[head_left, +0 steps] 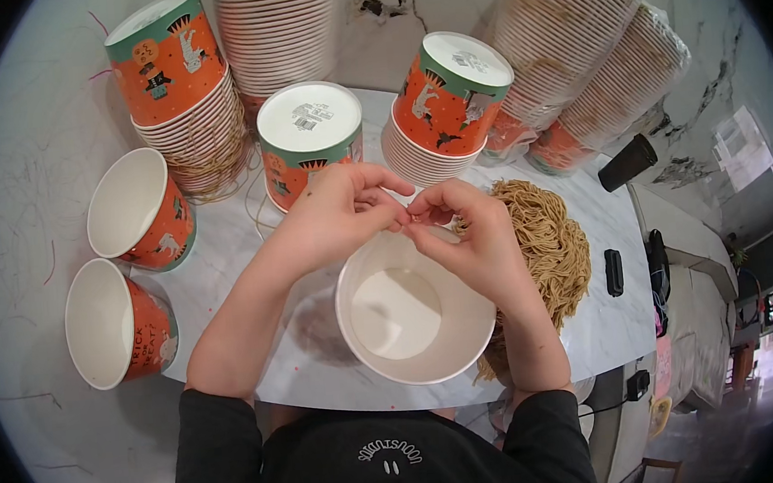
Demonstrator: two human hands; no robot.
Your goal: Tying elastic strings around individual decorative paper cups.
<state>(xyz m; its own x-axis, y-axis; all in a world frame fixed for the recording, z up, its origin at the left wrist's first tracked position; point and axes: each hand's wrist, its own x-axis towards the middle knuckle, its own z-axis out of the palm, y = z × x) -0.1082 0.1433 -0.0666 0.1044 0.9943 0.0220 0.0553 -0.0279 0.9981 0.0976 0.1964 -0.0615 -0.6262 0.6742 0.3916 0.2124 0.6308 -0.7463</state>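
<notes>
My left hand [343, 204] and my right hand [469, 228] meet fingertip to fingertip over the far rim of an open paper bucket [466, 335]. Both hands are closed in a pinch, and what lies between the fingertips is too small to make out. White inside, the bucket stands at the table's front edge before me, its mouth facing up. Close to my right hand and forearm lies a heap of tan cord [556, 255]. Just beyond my left hand, an orange and green bucket [309, 120] rests upside down.
Two open buckets, one [171, 217] behind the other [153, 328], tilt at the left. Upside-down bucket stacks stand at back left [169, 68] and back right [455, 100]. Behind are wrapped stacks [561, 37]. A black cup [627, 163] and small black object [614, 273] are right.
</notes>
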